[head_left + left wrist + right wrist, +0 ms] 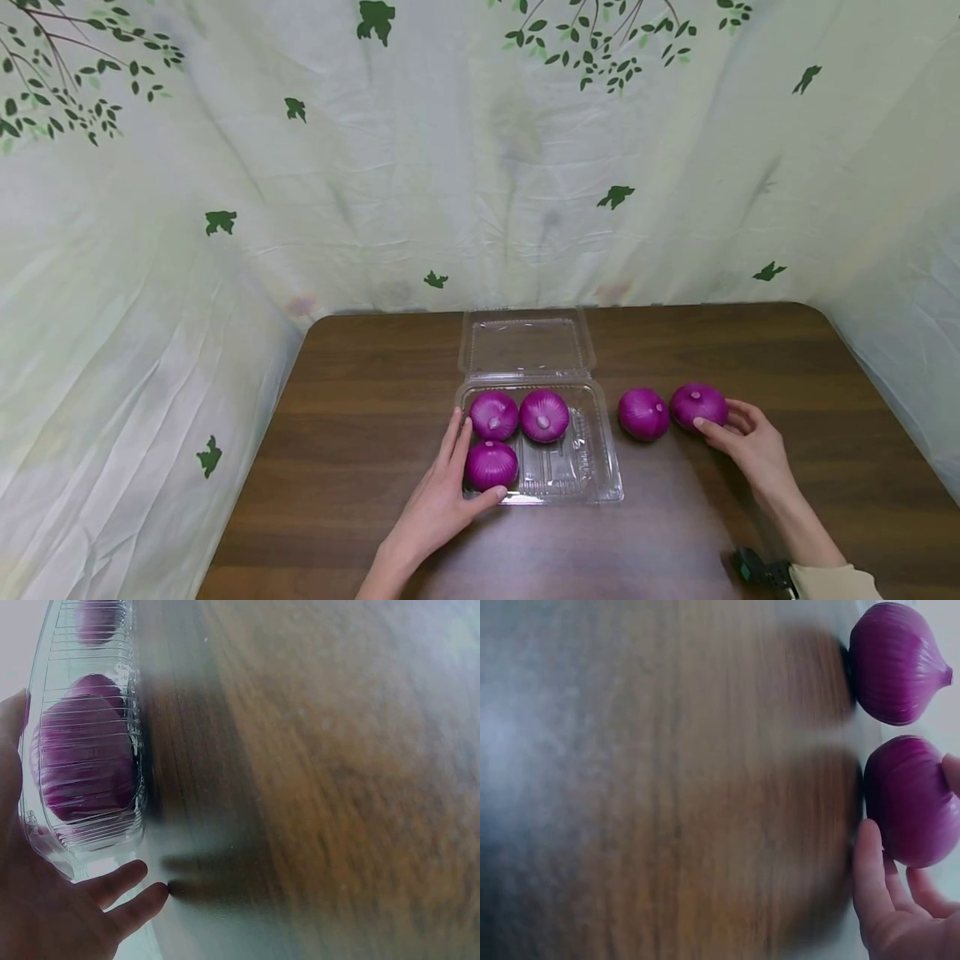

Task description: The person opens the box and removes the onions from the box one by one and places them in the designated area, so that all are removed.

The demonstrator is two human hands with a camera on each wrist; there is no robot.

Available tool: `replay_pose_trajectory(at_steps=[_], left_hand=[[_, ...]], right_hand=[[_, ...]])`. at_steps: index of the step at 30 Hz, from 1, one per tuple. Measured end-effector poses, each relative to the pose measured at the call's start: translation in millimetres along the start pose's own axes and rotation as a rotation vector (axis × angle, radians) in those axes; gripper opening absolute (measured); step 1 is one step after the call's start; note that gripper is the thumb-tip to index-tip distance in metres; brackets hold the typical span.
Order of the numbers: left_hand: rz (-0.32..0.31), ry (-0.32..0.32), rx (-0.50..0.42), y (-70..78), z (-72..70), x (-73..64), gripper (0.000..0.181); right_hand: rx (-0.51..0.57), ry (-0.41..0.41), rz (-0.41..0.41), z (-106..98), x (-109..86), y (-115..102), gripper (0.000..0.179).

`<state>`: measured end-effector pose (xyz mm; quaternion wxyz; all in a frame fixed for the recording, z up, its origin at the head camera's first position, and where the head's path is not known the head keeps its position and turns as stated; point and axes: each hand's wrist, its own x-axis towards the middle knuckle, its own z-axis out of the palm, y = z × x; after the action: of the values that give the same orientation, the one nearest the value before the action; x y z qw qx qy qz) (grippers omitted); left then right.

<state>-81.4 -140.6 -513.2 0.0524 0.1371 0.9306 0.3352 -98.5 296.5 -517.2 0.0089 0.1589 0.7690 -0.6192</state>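
A clear plastic clamshell container lies with its lid folded back, holding a red onion at back left, another red onion beside it and a third red onion in front. My left hand rests along the container's left side, its fingers straight and its thumb at the front rim. In the left wrist view, ribbed plastic stands between that hand's camera and the onions. To the right, my right hand grips a red onion from its right side, fingers and thumb around it.
One loose red onion sits on the brown wooden table, between the container and the onion in my right hand. The open lid reaches toward the table's back edge. Behind hangs a pale leaf-print curtain.
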Motion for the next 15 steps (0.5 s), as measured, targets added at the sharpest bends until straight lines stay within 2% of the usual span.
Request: replay_pose_trajectory(at_steps=[15], left_hand=[[-0.005,0.004,-0.001,-0.6,0.6,-0.2,0.106]], right_hand=[[-0.104,-0.032,0.052,-0.2,-4.9,-2.1,0.091]])
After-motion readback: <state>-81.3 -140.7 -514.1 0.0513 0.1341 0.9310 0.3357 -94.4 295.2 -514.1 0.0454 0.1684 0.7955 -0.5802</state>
